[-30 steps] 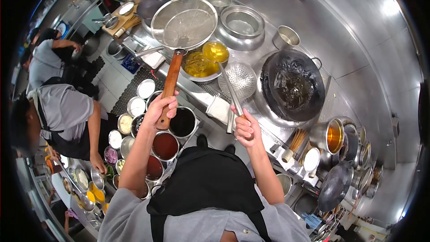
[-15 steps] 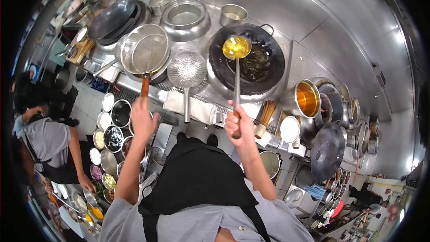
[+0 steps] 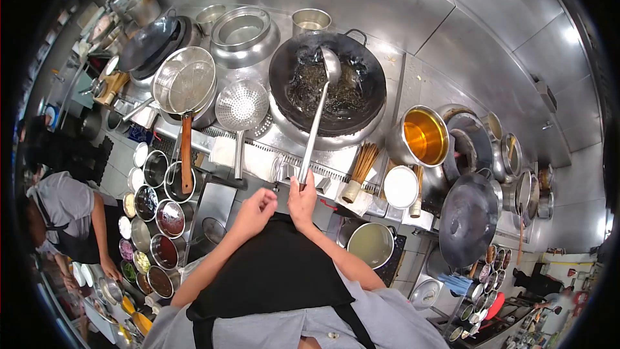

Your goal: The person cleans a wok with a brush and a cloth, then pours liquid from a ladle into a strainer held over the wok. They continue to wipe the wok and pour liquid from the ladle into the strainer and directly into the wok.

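My right hand (image 3: 301, 202) is closed around the end of the handle of a long metal ladle (image 3: 314, 130). The ladle's bowl is tipped on its side inside a black wok (image 3: 284, 100), over dark, shiny oil (image 3: 309, 87). My left hand (image 3: 256, 211) holds nothing, its fingers loosely curled, just left of my right hand in front of the apron. A wire strainer (image 3: 185, 81) with a wooden handle rests on a pot to the left. Between it and the wok lies a perforated metal skimmer (image 3: 242, 105), its handle toward me.
At the right stand a metal pot of amber oil (image 3: 424, 137), a bamboo brush (image 3: 365, 163), a white-topped container (image 3: 401, 187) and an upright wok (image 3: 469, 220). Several sauce and ingredient containers (image 3: 170, 216) are at the left. A co-worker (image 3: 71, 220) bends there. A stockpot (image 3: 371, 245) stands below right.
My left hand has let go of the strainer's wooden handle and moved right toward my body. The ladle, full of yellow oil before, is now tipped in the wok. The view has shifted.
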Motion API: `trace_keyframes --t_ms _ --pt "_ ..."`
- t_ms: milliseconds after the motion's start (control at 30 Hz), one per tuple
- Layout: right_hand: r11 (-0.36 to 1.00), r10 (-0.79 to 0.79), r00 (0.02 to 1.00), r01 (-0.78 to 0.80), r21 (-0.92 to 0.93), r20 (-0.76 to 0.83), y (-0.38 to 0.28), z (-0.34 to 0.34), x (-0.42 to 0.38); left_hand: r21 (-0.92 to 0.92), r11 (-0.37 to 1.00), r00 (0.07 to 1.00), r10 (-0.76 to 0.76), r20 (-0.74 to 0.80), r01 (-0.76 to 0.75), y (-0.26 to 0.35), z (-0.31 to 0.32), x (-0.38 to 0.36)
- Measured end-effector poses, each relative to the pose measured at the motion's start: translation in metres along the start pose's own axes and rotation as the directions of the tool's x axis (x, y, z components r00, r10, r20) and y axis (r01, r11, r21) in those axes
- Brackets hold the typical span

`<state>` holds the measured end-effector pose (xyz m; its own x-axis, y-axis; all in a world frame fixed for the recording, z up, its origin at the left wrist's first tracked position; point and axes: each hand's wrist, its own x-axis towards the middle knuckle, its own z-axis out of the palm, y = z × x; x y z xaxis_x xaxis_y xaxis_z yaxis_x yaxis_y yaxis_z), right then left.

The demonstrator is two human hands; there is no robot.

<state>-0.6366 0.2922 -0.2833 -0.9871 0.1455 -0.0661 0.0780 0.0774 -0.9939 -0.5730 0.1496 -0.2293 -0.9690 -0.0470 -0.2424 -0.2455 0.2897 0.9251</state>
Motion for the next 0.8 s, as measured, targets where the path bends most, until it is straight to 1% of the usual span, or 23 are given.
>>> trace_keyframes --t_ms 33,100,167,233,267,300,333,367,400,433,467,500,533,567,600,633,667,700,733,767,800 --pt "0.995 -0.073 0.997 0.071 -0.068 -0.03 0.0 -0.001 0.0 -0.101 0.995 1.0 -0.005 -0.008 0.004 -0.015 0.008 0.015" --pt "0.992 -0.043 0.999 0.041 -0.118 -0.021 -0.008 -0.012 0.006 -0.304 0.953 1.0 -0.008 -0.026 0.0 -0.025 0.014 0.067" --pt "0.987 -0.013 1.0 0.011 -0.158 -0.014 -0.017 -0.021 0.005 -0.281 0.954 0.994 -0.097 0.052 0.107 -0.03 0.017 0.138" --pt "0.99 -0.034 0.999 0.028 -0.138 -0.043 -0.021 -0.027 0.007 -0.344 0.925 0.986 -0.141 0.085 0.162 -0.019 0.028 0.203" --pt "0.989 -0.054 0.997 0.047 -0.138 -0.048 -0.017 -0.03 0.009 -0.494 0.832 0.968 -0.219 0.123 0.251 -0.011 0.033 0.229" --pt "0.988 -0.073 0.996 0.066 -0.141 -0.049 -0.011 -0.033 0.012 -0.628 0.704 0.942 -0.288 0.175 0.332 -0.008 0.04 0.248" --pt "0.962 -0.206 0.976 0.189 -0.199 -0.072 0.006 -0.035 0.018 -0.631 0.699 0.936 -0.321 0.142 0.335 -0.017 0.05 0.262" --pt "0.98 -0.116 0.992 0.107 -0.169 -0.046 0.005 -0.041 0.02 -0.634 0.694 0.928 -0.356 0.11 0.341 -0.03 0.06 0.276" --pt "0.99 -0.023 1.0 0.021 -0.141 -0.017 -0.001 -0.05 0.024 -0.637 0.688 0.917 -0.393 0.076 0.348 -0.03 0.065 0.28" --pt "0.991 0.072 0.997 -0.07 -0.118 0.016 -0.008 -0.058 0.026 -0.646 0.68 0.917 -0.39 0.084 0.348 -0.031 0.069 0.282" --pt "0.985 0.171 0.985 -0.171 0.009 0.035 -0.023 -0.064 0.027 -0.654 0.671 0.916 -0.39 0.091 0.35 -0.024 0.07 0.276" --pt "0.977 0.211 0.974 -0.212 -0.001 0.078 -0.028 -0.073 0.034 -0.662 0.662 0.915 -0.391 0.096 0.352 -0.019 0.069 0.271" --pt "0.962 0.271 0.955 -0.271 -0.018 0.123 -0.046 -0.081 0.038 -0.665 0.66 0.918 -0.382 0.104 0.349 -0.019 0.069 0.269" --pt "0.948 0.317 0.944 -0.315 -0.036 0.093 -0.059 -0.084 0.043 -0.673 0.656 0.922 -0.372 0.105 0.341 -0.019 0.066 0.267" --pt "0.923 0.385 0.916 -0.384 -0.03 0.113 -0.062 -0.094 0.051 -0.651 0.672 0.923 -0.365 0.123 0.352 -0.021 0.059 0.264" --pt "0.895 0.425 0.885 -0.443 0.059 0.191 -0.067 -0.105 0.062 -0.626 0.694 0.931 -0.323 0.171 0.356 -0.032 0.049 0.262" --pt "0.942 0.332 0.914 -0.335 -0.031 0.234 -0.066 -0.115 0.07 -0.487 0.829 0.959 -0.27 0.082 0.275 -0.022 0.026 0.246" --pt "0.955 0.274 0.942 -0.243 -0.171 0.195 -0.071 -0.114 0.074 -0.318 0.927 0.978 -0.206 0.005 0.197 -0.005 -0.001 0.226" --pt "0.969 0.196 0.96 -0.158 -0.19 0.2 -0.059 -0.119 0.079 -0.089 0.996 0.976 -0.01 -0.216 -0.01 -0.01 -0.029 0.212" --pt "0.977 0.113 0.972 -0.072 -0.202 0.204 -0.049 -0.116 0.086 0.192 0.968 0.902 0.226 -0.367 -0.164 -0.021 -0.063 0.195" --pt "0.971 0.211 0.952 -0.177 -0.162 0.224 -0.066 -0.104 0.085 0.402 0.899 0.806 0.363 -0.467 -0.171 -0.025 -0.106 0.173"
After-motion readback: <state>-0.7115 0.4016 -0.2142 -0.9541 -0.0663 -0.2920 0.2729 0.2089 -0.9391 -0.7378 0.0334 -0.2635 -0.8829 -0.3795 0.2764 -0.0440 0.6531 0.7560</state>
